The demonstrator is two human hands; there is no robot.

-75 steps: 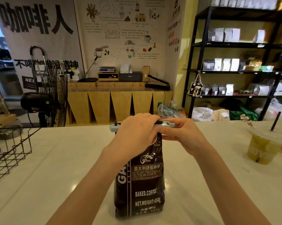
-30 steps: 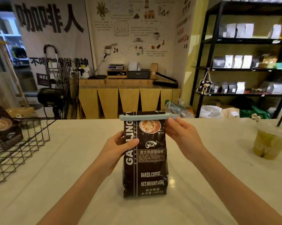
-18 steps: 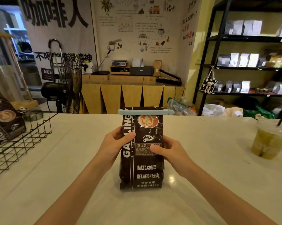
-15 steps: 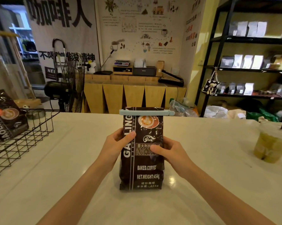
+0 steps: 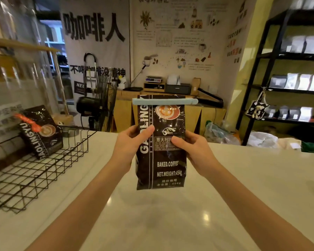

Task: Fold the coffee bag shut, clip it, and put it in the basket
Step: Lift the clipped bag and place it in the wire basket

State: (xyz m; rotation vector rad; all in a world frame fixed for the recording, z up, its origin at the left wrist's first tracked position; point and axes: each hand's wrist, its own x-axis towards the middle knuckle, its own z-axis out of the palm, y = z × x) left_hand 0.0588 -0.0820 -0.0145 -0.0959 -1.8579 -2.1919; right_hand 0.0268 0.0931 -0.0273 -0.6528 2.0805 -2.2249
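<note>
Left of the held coffee bag (image 5: 160,142), a black wire basket (image 5: 35,171) sits on the pale glossy counter (image 5: 170,223); a second dark bag (image 5: 41,131) printed "AOLINGYU" leans inside it, with an orange clip (image 5: 28,122) on its top. Behind the basket, a banner (image 5: 94,51) carries large black Chinese characters, and a black fan (image 5: 96,107) stands below it. The left hand (image 5: 132,142) clasps the coffee bag's left edge, thumb across the front. The bag is upright and appears lifted just clear of the counter, reading "GAOLING", "BAKED.COFFEE" and "NET.WEIGHT:454g", with a latte picture near the top. A pale blue clip (image 5: 164,101) runs across its folded top. The right hand (image 5: 190,147) grips the right edge, thumb over the label. Beyond the bag stands a wooden back counter (image 5: 212,113); right of it, black shelving (image 5: 288,87) holds rows of pouches.
</note>
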